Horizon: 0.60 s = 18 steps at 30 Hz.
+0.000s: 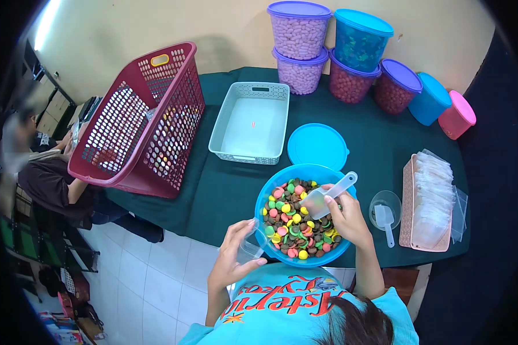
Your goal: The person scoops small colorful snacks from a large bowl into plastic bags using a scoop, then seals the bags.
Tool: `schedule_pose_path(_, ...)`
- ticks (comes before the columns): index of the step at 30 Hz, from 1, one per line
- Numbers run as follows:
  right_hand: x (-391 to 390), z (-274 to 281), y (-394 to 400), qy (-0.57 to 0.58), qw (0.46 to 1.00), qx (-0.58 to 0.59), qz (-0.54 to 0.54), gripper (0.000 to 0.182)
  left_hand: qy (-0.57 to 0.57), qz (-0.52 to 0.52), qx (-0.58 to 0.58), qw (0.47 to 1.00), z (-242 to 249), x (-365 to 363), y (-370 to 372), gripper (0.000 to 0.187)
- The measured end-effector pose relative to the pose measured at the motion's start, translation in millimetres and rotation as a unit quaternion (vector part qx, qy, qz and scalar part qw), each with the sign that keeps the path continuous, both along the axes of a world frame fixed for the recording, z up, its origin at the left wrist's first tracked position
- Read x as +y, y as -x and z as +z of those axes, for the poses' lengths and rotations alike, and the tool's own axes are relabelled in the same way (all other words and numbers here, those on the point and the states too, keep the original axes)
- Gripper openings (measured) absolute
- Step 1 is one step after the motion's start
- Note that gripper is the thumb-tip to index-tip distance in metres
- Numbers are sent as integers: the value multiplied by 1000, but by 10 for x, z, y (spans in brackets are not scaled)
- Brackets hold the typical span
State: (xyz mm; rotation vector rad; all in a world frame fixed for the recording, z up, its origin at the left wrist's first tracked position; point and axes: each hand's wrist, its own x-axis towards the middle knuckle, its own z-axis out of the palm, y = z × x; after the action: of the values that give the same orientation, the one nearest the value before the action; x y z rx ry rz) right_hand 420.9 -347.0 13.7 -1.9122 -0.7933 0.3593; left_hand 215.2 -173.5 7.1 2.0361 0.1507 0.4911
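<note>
A blue tub [263,198] full of brown, yellow, green and pink round candies [293,224] stands at the table's front edge. My right hand [349,218] is closed on a clear plastic scoop [319,201], whose bowl is over the candies and handle points up to the right. At the tub's left rim, my left hand [231,256] has its fingers and thumb around a small clear plastic cup [251,246], tilted toward the tub. Behind the tub lies a round blue lid [318,146].
Right of the tub are a clear bowl with a second scoop [385,217] and a pink basket of clear bags [407,218]. At the back stand a pale tray [250,123], a maroon basket [172,123] and several lidded tubs [351,86]. Another person [46,178] is at left.
</note>
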Motion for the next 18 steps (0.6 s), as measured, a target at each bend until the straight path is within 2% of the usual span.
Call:
schedule_pose_path(5,-36,-37,-37,-12,1000,21,11,30,67,4,-20,998,-129,-136,13,70)
schedule_pose_path(8,-33,-82,-40,-23,999,13,18,31,82,4,-73,994,-186,-222,10,68)
schedule_pose_path(14,-33,-18,-3,-50,998,7,31,29,36,36,-84,995,-250,-345,35,64)
schedule_pose_path(18,-41,1,27,-60,998,7,26,29,-5,90,-86,992,-326,-378,35,77)
